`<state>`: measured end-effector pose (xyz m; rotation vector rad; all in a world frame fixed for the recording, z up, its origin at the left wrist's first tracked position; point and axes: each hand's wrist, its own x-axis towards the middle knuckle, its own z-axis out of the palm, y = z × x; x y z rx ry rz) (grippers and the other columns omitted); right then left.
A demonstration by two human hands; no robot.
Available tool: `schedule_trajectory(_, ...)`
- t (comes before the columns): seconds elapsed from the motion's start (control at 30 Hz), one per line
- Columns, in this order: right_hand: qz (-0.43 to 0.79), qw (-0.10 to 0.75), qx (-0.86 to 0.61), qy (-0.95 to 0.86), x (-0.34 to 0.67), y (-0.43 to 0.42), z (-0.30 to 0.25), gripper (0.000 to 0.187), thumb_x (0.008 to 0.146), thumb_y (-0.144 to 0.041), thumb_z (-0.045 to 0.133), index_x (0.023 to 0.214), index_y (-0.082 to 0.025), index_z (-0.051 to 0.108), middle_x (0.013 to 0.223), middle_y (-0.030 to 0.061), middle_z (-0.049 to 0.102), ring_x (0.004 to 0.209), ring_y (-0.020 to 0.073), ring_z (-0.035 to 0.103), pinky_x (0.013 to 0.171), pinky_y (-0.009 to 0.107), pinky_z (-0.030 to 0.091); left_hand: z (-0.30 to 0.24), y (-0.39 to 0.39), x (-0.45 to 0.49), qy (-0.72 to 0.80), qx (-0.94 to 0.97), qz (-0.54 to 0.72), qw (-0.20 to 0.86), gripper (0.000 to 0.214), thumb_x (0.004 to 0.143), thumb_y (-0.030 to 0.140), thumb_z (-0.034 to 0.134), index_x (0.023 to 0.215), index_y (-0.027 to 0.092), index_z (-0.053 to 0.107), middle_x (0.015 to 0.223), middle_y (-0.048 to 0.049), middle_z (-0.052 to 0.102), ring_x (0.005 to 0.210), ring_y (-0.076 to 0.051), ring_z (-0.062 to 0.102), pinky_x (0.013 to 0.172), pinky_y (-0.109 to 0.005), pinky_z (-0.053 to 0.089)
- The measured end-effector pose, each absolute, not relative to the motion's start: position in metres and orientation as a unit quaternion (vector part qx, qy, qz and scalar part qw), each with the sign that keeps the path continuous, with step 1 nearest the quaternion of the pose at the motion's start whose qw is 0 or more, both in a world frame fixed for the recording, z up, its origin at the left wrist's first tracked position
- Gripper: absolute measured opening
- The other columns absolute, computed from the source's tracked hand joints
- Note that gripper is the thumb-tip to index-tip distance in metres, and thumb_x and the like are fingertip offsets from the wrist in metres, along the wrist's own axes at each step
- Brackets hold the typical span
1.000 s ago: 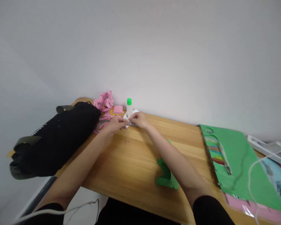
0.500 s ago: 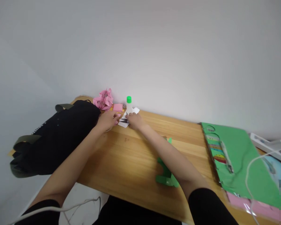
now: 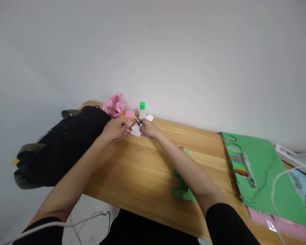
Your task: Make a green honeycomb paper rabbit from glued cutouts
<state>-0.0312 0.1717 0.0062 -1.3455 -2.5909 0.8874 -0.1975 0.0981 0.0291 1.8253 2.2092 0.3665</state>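
Plain pale wall is running behind a wooden desk [image 3: 142, 170], whose far edge is meeting it. Both hands are working at that far edge. The right hand [image 3: 149, 128] is pinching a small dark tool [image 3: 139, 121] between closed fingertips, lifting it just above a white paper [image 3: 135, 131] that is lying under and between the two hands. The left hand [image 3: 114, 128] is curling loosely just beside it, its fingertips resting by a pink scrap [image 3: 128, 124] at the paper's edge; whether it is gripping anything cannot be told. Just beyond the right hand a glue bottle [image 3: 142, 109] with a green cap is standing upright against the wall. Beyond the left hand a pink pad [image 3: 129, 114] and a crumpled pink paper heap [image 3: 113, 105] are lying, and a black bag [image 3: 66, 143] is slumping over the desk's end on that hand's outer side. Nearer the person, under the right forearm, a green paper cutout [image 3: 180, 192] is lying flat. Well out to the right hand's outer side, a green folder [image 3: 260, 170] is lying with a white cable [image 3: 272, 190] looping across it.
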Motion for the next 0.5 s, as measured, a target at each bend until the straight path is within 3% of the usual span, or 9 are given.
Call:
schedule_trajectory(0.1,0.343,0.036,-0.435,-0.832,-0.033,0.171,0.009,0.024,0.091,-0.008,0.044,0.11,-0.018,0.055,0.082,0.0003,0.071,0.061,0.0115,0.068,0.053,0.019,0.051,0.029,0.098,-0.203,0.761,0.624,0.127,0.121,0.024,0.084,0.03,0.054,0.093,0.019,0.074,0.096,-0.0071,0.074,0.09,-0.024,0.066,0.076,-0.03,0.047)
schedule_trajectory(0.17,0.35,0.031,-0.437,-0.828,-0.034,0.17,0.011,0.016,0.091,-0.014,0.048,0.103,-0.018,0.058,0.08,0.0008,0.071,0.06,0.0117,0.067,0.052,0.019,0.05,0.03,0.097,-0.208,0.763,0.623,0.128,0.118,0.025,0.083,0.03,0.055,0.093,0.018,0.074,0.096,-0.0073,0.074,0.092,-0.025,0.067,0.078,-0.03,0.048)
schedule_trajectory(0.23,0.336,0.03,-0.445,-0.829,-0.034,0.168,0.012,0.012,0.09,-0.024,0.056,0.098,-0.017,0.06,0.088,0.005,0.073,0.073,0.0158,0.07,0.059,0.022,0.053,0.03,0.097,-0.211,0.765,0.62,0.13,0.114,0.026,0.082,0.031,0.054,0.093,0.018,0.074,0.097,-0.0074,0.075,0.093,-0.026,0.067,0.08,-0.031,0.048)
schedule_trajectory(0.33,0.289,0.038,-0.47,-0.833,-0.039,0.161,0.011,0.029,0.082,-0.032,0.066,0.104,-0.014,0.062,0.109,0.0152,0.07,0.1,0.0267,0.069,0.076,0.031,0.055,0.03,0.097,-0.213,0.769,0.615,0.134,0.112,0.026,0.081,0.031,0.054,0.093,0.018,0.075,0.098,-0.0075,0.075,0.094,-0.026,0.068,0.081,-0.032,0.049)
schedule_trajectory(0.4,0.262,0.044,-0.483,-0.834,-0.044,0.155,0.009,0.035,0.081,-0.03,0.067,0.11,-0.011,0.061,0.116,0.0197,0.068,0.107,0.0311,0.066,0.083,0.035,0.053,0.03,0.096,-0.213,0.768,0.615,0.137,0.112,0.026,0.081,0.031,0.055,0.092,0.018,0.075,0.098,-0.0074,0.075,0.093,-0.026,0.069,0.082,-0.032,0.05)
schedule_trajectory(0.5,0.245,0.057,-0.484,-0.838,-0.053,0.148,0.004,0.036,0.082,-0.031,0.065,0.113,-0.013,0.06,0.115,0.0193,0.068,0.109,0.0304,0.065,0.085,0.035,0.052,0.029,0.094,-0.211,0.767,0.616,0.143,0.113,0.025,0.081,0.032,0.055,0.09,0.019,0.075,0.098,-0.0065,0.076,0.093,-0.026,0.069,0.082,-0.031,0.05)
